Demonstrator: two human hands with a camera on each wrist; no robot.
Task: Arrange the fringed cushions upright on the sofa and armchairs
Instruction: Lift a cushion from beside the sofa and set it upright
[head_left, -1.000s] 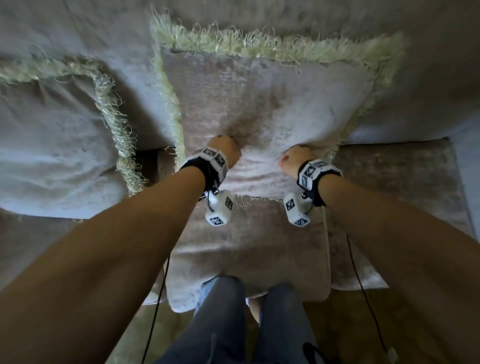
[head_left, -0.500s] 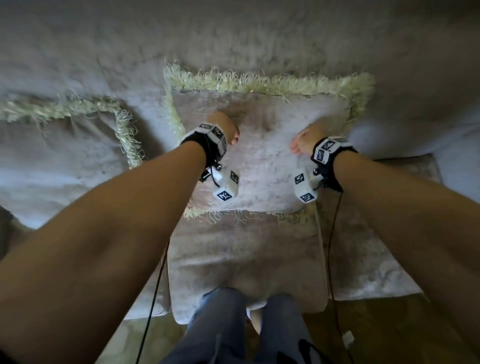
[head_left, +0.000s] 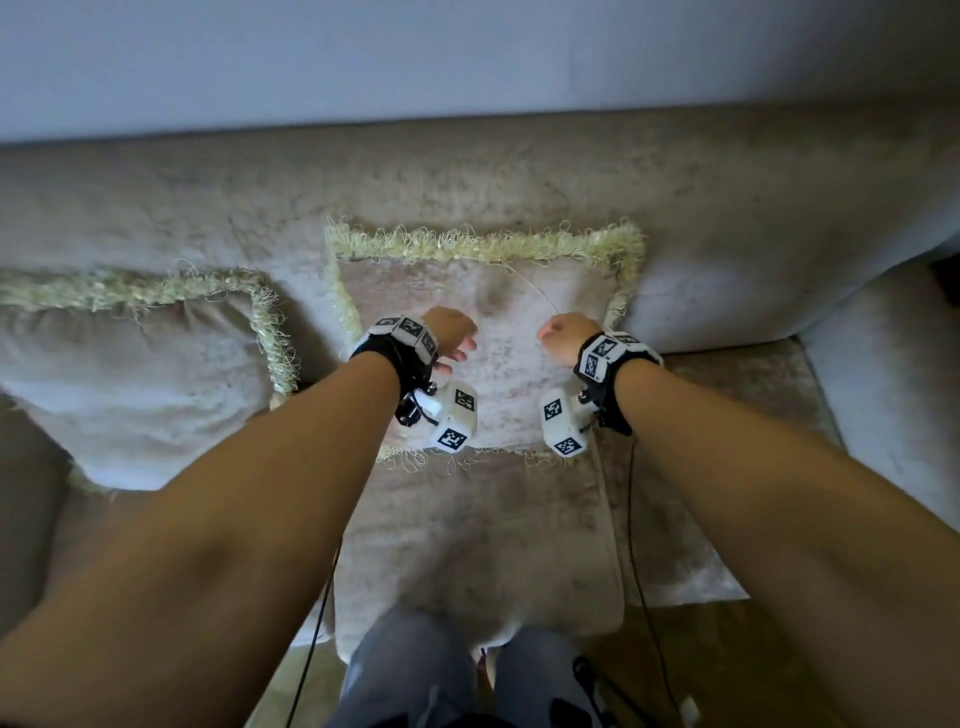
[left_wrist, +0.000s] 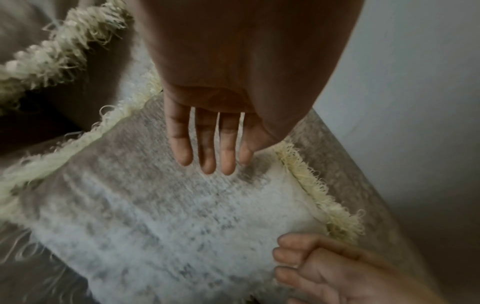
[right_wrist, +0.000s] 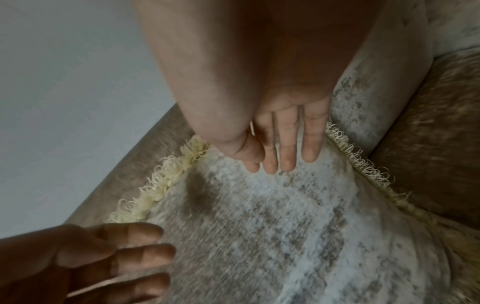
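Note:
A beige cushion (head_left: 498, 312) with pale yellow fringe stands upright against the sofa back (head_left: 467, 182), in the middle of the seat. My left hand (head_left: 453, 335) and right hand (head_left: 563, 332) hover in front of its face, a hand's width apart. In the left wrist view the left hand (left_wrist: 213, 164) has straight fingers just above the cushion (left_wrist: 168, 216). The right hand (right_wrist: 280, 164) also has straight fingers close to the cushion (right_wrist: 285, 226). Neither hand grips anything. Whether the fingertips touch the fabric I cannot tell.
A second fringed cushion (head_left: 130, 374) leans against the sofa back at the left, beside the middle one. The sofa's armrest (head_left: 883, 374) rises at the right. A seat cushion (head_left: 478, 545) juts toward my legs (head_left: 415, 675), and cables hang from both wrists.
One second ago both hands pressed into the cushion's lower face, then slid up and apart. Now they are nearer each other with relaxed fingers. The view has pulled back and shows the wall.

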